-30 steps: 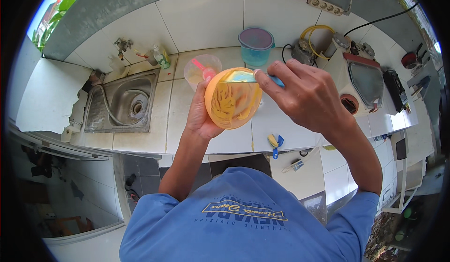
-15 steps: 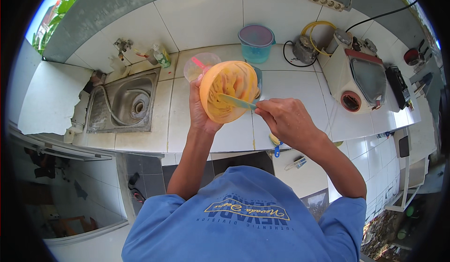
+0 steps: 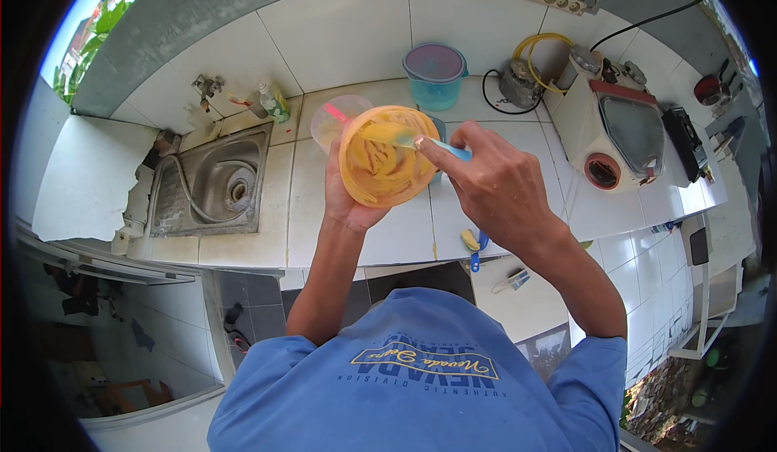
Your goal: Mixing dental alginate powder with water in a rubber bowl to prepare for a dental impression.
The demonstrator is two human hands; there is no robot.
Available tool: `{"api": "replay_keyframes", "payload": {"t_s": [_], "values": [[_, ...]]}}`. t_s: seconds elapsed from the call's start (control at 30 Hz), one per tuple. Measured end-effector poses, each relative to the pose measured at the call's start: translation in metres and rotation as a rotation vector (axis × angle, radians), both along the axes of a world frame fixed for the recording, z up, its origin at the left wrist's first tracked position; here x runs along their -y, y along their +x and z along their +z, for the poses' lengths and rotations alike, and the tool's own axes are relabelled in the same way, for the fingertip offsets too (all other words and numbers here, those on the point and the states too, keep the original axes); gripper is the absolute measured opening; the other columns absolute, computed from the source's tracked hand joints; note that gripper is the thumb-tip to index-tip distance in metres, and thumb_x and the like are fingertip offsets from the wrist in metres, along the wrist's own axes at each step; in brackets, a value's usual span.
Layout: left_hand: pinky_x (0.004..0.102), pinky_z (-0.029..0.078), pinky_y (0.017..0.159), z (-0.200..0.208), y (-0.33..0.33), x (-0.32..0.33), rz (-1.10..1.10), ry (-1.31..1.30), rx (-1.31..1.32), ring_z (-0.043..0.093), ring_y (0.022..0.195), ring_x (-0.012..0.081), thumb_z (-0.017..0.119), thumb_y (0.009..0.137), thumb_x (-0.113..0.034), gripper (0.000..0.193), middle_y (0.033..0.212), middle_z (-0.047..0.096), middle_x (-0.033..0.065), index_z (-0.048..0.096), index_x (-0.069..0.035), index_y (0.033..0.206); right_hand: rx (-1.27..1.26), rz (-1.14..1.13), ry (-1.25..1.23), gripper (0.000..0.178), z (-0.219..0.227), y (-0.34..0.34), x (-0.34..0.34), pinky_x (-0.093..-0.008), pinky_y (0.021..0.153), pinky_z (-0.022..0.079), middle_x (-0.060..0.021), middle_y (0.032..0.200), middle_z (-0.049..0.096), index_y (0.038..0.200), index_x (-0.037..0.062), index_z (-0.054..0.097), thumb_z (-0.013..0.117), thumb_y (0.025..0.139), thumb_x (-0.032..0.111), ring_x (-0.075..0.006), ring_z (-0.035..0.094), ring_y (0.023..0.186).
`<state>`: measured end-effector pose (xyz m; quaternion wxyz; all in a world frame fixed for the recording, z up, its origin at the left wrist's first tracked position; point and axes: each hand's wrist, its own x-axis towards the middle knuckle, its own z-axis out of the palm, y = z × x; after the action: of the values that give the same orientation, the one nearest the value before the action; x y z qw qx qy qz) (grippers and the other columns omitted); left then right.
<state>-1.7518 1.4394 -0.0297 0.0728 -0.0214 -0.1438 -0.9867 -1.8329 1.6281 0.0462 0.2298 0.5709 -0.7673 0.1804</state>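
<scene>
An orange bowl (image 3: 350, 178), tilted toward me, is held over the counter by my left hand (image 3: 350, 201), its fingers closed round the bowl's left side and underside. Yellow batter-like mixture (image 3: 380, 169) is smeared over the inside. Gripped in my right hand (image 3: 495, 178) is a light blue spatula (image 3: 455, 151), whose coated blade rests against the upper right inner wall of the bowl. Behind the bowl stands a clear plastic container (image 3: 325, 122) with a pink handle (image 3: 336, 113) sticking out. Part of a teal container (image 3: 439, 128) shows past the bowl's right edge.
A steel sink (image 3: 166, 209) with a hose lies at the left, a bottle (image 3: 275, 102) behind it. Farther back sits a lidded teal tub (image 3: 435, 88). A cream-coloured machine (image 3: 591, 120) fills the right side. Near the counter's front edge hangs a blue-handled tool (image 3: 477, 254).
My right hand has moved up with the spatula, whose blade shifted from the bowl's middle to its upper right inside. The bowl has tipped slightly, and more mixture shows inside.
</scene>
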Motion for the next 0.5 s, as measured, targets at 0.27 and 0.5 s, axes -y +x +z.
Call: {"api": "replay_keyframes", "payload": {"t_s": [0.27, 0.5], "values": [[0.0481, 0.046, 0.101, -0.011, 0.007, 0.003, 0.106, -0.048, 0.053, 0.056, 0.118, 0.0287, 0.044, 0.096, -0.042, 0.052, 0.13, 0.056, 0.0131, 0.051, -0.006, 0.132, 0.062, 0.022, 0.072, 0.041, -0.024, -0.003, -0.007, -0.0318, 0.052, 0.052, -0.0063, 0.086, 0.057, 0.115, 0.0079, 0.063, 0.063, 0.076, -0.001, -0.0188, 0.064, 0.074], [0.0467, 0.048, 0.099, -0.016, 0.008, 0.0, 0.255, 0.004, 0.103, 0.058, 0.115, 0.0296, 0.036, 0.092, -0.035, 0.053, 0.126, 0.059, 0.0154, 0.053, 0.0, 0.128, 0.163, -0.153, 0.077, 0.021, -0.055, -0.012, 0.008, -0.0368, 0.051, 0.05, -0.0099, 0.069, 0.059, 0.104, 0.004, 0.061, 0.059, 0.084, 0.001, -0.0277, 0.065, 0.061]]}}
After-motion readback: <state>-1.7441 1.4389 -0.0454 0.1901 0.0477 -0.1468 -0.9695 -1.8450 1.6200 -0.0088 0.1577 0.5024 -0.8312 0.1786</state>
